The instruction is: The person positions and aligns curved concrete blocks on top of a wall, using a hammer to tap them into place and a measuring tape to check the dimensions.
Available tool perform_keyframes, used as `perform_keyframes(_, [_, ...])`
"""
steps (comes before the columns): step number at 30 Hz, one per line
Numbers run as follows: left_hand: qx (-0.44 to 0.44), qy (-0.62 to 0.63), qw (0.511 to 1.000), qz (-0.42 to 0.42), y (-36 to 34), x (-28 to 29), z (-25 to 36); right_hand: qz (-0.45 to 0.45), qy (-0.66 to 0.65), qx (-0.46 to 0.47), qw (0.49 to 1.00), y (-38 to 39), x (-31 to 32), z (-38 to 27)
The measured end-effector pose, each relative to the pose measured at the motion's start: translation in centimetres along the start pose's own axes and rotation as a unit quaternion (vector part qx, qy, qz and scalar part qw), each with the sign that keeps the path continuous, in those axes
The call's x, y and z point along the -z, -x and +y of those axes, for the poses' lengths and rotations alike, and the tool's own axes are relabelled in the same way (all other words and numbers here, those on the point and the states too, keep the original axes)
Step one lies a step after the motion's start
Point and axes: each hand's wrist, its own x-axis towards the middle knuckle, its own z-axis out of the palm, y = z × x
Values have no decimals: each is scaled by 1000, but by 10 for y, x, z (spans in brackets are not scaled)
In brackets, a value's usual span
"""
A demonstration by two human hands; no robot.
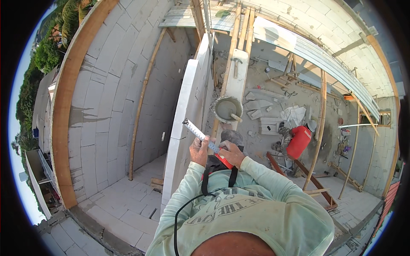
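Observation:
Between my hands a tape measure's pale blade [195, 130] is drawn out, slanting up to the left toward the top of the thin block wall [184, 96]. My left hand [199, 150] is closed on the blade partway along. My right hand [232, 154] is closed at the blade's lower end; the case is mostly hidden by the fingers. Something red [224, 160] shows just below that hand; I cannot tell what it is. Ahead of my hands, a bucket [215, 111] of wet grey mortar stands on the scaffold plank [237, 87], with a handle sticking out.
A hammer [236, 67] lies farther along the plank, beside bamboo poles [244, 30]. Below right, a co-worker in a red shirt [299, 143] bends over near stacked blocks [269, 126]. Bamboo props [321, 128] stand upright on the right. A tall block wall [102, 98] rises at left.

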Motion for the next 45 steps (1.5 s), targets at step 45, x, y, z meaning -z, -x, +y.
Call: perform_keyframes(45, [249,290,924,12,-125,-93,19,-3,32,32,999,-125,118,-66])
